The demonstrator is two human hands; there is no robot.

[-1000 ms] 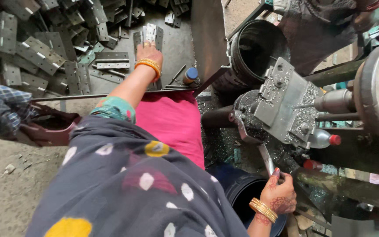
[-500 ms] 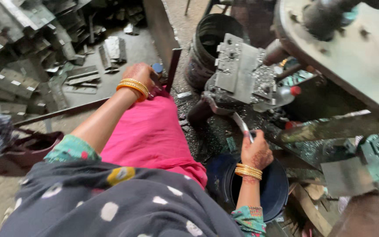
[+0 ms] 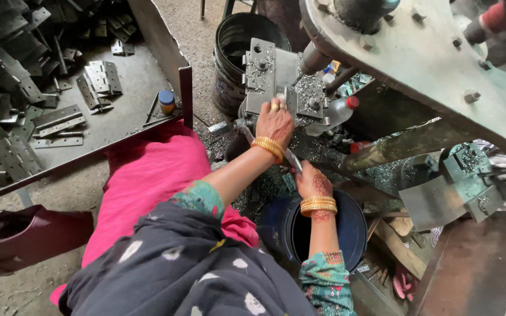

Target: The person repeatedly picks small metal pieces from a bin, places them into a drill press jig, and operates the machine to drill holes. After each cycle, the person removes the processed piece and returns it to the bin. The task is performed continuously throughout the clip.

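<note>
Dozens of flat grey metal hinge plates (image 3: 60,117) heaped on the steel tabletop (image 3: 136,88) far left, untouched. Left hand (image 3: 274,122) up on the grey bolted metal jig block (image 3: 273,76), fingers pressed over a small part there, seemingly seating it. Right hand (image 3: 313,182) lower, fingers clenched round the slim metal lever handle (image 3: 291,158), above the dark blue bucket (image 3: 346,228). Loading step, apparently; next calls for clearing the left hand before working the lever.

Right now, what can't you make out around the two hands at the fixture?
- Left hand covers the spot it presses on the grey metal fixture; any part under it is hidden, head view.
- Right hand closes round a metal lever; its lower end is hidden in the fist.
- Blue bucket: inside too dark.
- Machine frame: cut off by the top edge.
</note>
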